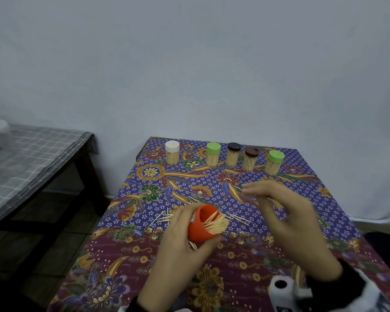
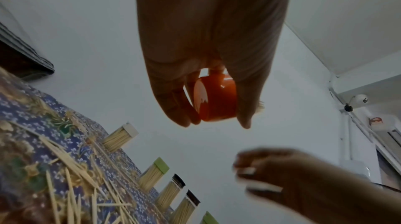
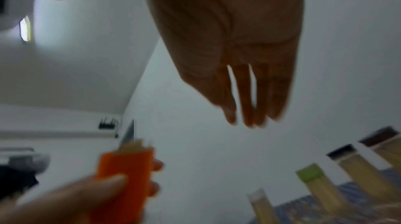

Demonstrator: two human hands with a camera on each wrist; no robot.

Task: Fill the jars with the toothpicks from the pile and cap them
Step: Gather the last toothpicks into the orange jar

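Observation:
My left hand point(image 1: 199, 227) grips an orange cap-like container point(image 1: 195, 233) tilted over the table, with a bundle of toothpicks point(image 1: 215, 225) sticking out of its open end. The left wrist view shows its closed end point(image 2: 217, 100) between my fingers. My right hand point(image 1: 257, 194) hovers to its right, blurred, fingers straight, holding nothing. Loose toothpicks point(image 1: 167, 218) lie on the patterned cloth point(image 1: 144, 255) behind my left hand. Along the far edge stand several capped, full jars: white point(image 1: 172, 153), green point(image 1: 213, 154), dark point(image 1: 233, 154), brown point(image 1: 250, 158), green point(image 1: 274, 162).
A second table with a grey checked cloth point(image 1: 32, 154) stands to the left, across a gap of dark floor. A pale wall rises directly behind the jar row. A white wrist camera point(image 1: 282, 287) sits at my right cuff.

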